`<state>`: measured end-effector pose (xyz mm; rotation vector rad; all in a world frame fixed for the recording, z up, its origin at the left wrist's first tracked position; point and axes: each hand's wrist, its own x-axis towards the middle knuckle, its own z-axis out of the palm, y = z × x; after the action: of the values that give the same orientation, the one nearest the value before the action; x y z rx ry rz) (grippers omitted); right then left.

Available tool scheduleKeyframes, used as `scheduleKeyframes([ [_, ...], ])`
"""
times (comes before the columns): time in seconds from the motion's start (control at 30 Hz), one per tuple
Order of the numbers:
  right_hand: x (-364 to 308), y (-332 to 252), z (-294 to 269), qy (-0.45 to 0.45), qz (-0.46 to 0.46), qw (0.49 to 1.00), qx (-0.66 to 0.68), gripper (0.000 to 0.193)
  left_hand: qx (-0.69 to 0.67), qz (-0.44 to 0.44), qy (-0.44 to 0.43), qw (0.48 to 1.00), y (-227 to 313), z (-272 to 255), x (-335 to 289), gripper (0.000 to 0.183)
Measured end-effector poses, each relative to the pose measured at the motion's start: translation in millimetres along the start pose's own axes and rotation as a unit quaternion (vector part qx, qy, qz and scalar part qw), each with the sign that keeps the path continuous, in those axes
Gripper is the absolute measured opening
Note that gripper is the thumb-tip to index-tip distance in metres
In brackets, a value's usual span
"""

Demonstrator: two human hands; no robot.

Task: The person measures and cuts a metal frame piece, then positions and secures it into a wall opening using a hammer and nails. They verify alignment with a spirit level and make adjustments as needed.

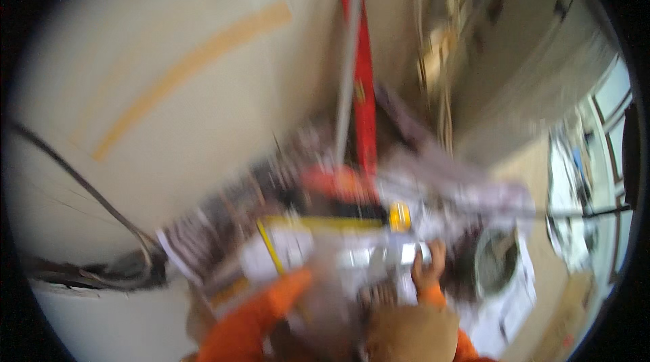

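Motion blurs the whole view. My right hand, coming out of an orange sleeve, has its fingers bent around the right end of a pale silvery bar-like thing. My left hand is smeared past the end of its orange sleeve; its fingers cannot be made out. Just beyond the hands lies a yellow L-shaped strip, with a small yellow block-like object at its right. Right of my right hand stands a bucket with grey stuff in it.
A red spirit level leans upright against the wall beside a pale pole. Printed sheets cover the floor. Dark cables run at the left. A rounded tan shape fills the lower middle.
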<state>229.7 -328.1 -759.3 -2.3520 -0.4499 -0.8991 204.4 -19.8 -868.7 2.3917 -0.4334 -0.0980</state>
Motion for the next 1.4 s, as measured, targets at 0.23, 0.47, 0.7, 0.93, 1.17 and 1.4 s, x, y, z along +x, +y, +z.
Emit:
scheduleKeyframes([
  [0.23,402.7,-230.4,-60.2,0.259,-0.34,0.875,0.226,0.03,-0.048,-0.039,0.05,0.997,-5.3,-72.7,59.3,0.036],
  [0.47,667.5,-417.0,-65.2,-0.009,-0.459,0.88,0.124,0.04,-0.087,-0.032,0.005,0.996,-0.5,-76.6,66.4,0.036],
  [0.7,666.8,-434.7,22.3,-0.202,-0.461,0.864,-0.02,0.047,-0.123,-0.062,-0.045,0.989,-17.3,20.8,10.7,0.037],
  [0.93,523.3,-344.7,-63.2,-0.265,-0.392,0.876,-0.094,0.042,-0.034,0.001,-0.03,0.999,-17.7,35.0,-9.2,0.035],
  [1.17,421.8,-274.5,-139.1,-0.329,-0.295,0.88,-0.175,0.038,-0.023,0.064,0.141,0.988,-2.9,-7.6,-15.9,0.026],
  [1.4,310.7,-217.0,-182.6,-0.336,-0.133,0.926,-0.108,0.035,-0.07,0.116,0.167,0.977,-2.6,9.2,-4.4,0.023],
])
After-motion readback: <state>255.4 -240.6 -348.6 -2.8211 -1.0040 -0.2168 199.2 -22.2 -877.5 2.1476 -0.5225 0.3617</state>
